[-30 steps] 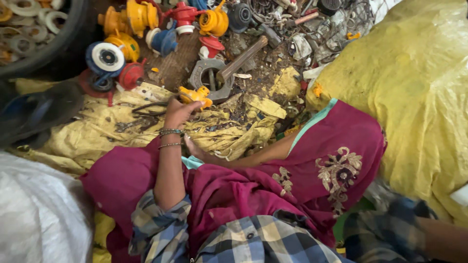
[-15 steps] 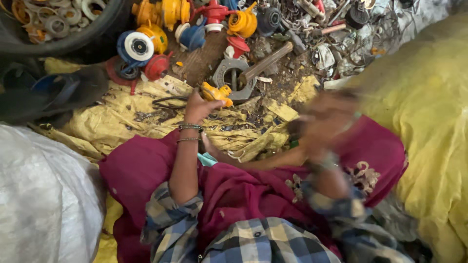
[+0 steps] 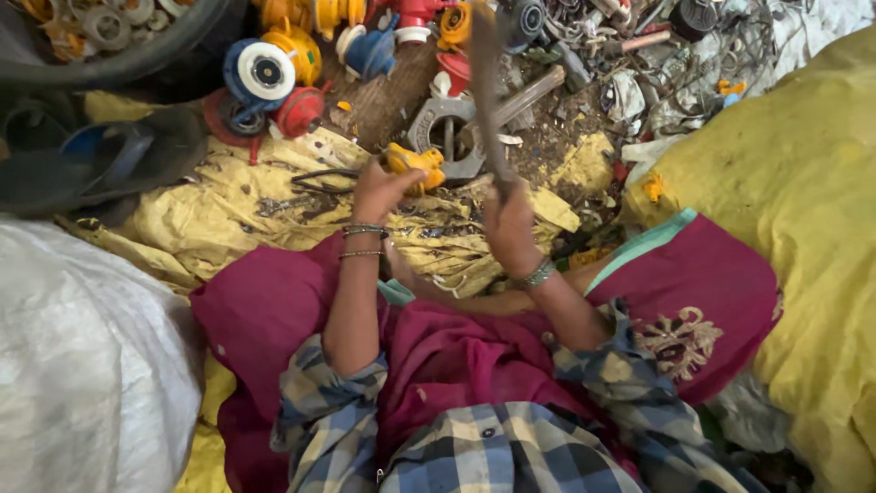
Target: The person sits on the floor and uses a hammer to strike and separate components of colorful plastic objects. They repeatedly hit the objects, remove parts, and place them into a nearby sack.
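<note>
Since the earlier frame, the right hand has come up from the lap at lower right to the middle of the picture, and it now grips a long dark tool, probably a hammer handle, which stands raised and motion-blurred toward the upper centre. Left hand keeps its place at centre left, fingers closed on a small yellow plastic part, holding it just above the crumpled yellow sheet. Beyond the part lies a grey metal casting on brown ground, and a row of blue, yellow and red fittings fills the upper left. A black tub rim curves across the upper left corner; a white sack occupies the lower left. Judged from the raised tool, the step in hand is a strike on the yellow part. The next move calls for a steady hold by the left hand, fingers kept off the point of impact.
</note>
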The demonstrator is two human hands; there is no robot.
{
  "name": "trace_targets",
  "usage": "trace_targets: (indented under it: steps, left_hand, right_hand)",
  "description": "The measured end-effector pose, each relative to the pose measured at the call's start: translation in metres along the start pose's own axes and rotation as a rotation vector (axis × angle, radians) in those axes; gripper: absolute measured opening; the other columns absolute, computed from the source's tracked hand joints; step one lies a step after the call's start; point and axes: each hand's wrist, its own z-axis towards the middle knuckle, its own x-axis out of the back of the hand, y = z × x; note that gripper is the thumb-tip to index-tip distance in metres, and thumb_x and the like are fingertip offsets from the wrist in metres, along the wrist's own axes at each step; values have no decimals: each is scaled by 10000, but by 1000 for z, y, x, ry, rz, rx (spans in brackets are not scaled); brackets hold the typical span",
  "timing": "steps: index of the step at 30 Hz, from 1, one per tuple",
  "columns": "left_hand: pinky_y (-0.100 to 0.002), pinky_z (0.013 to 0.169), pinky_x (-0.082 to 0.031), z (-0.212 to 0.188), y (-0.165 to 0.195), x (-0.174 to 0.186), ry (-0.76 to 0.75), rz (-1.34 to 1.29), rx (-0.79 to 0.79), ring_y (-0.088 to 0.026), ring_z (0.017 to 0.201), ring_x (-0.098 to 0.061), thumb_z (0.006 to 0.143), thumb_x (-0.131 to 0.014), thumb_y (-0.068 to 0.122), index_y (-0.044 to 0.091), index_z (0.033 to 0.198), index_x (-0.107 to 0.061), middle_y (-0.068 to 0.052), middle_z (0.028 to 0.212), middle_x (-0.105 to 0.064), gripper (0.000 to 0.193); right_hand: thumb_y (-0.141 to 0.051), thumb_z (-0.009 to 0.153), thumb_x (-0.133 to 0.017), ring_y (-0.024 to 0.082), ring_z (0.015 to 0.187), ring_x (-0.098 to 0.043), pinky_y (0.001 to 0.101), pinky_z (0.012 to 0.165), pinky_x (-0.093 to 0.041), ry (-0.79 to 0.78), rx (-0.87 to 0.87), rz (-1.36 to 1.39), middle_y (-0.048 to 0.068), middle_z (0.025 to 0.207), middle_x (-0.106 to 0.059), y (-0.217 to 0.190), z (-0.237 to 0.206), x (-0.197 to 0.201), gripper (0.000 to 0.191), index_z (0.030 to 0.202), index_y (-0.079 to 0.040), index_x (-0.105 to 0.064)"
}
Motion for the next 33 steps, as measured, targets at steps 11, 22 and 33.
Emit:
trace_targets:
  steps: [11,22,33]
  left_hand:
    - [-239,370,-362,6,-1,0,-195,-606,280,-72,544,-587,939,-567,615,126,1150,-699,15,829,-683,549]
    - [-221,354,-267,-4,9,0,-250,-444,433,-78,396,-431,869,-525,778,156,1022,-699,25,649,-592,664]
    - [-250,332,-272,-1,3,-1,-252,-384,421,-89,368,-457,870,-465,793,185,787,-684,16,554,-569,652]
  right_hand:
    - [-172,1077,-560,426,648,-611,521,575,-432,-36,-87,52,228,747,-603,-18,11,9,211,1191,-4,-505]
    - [-129,1067,-557,350,550,-621,477,475,-458,-225,4,-140,151,734,-642,-2,4,-14,203,1216,-14,-483]
    - [-132,1029,-577,386,565,-634,501,482,-490,-15,132,-45,203,723,-639,-13,1,-6,236,1190,0,-465]
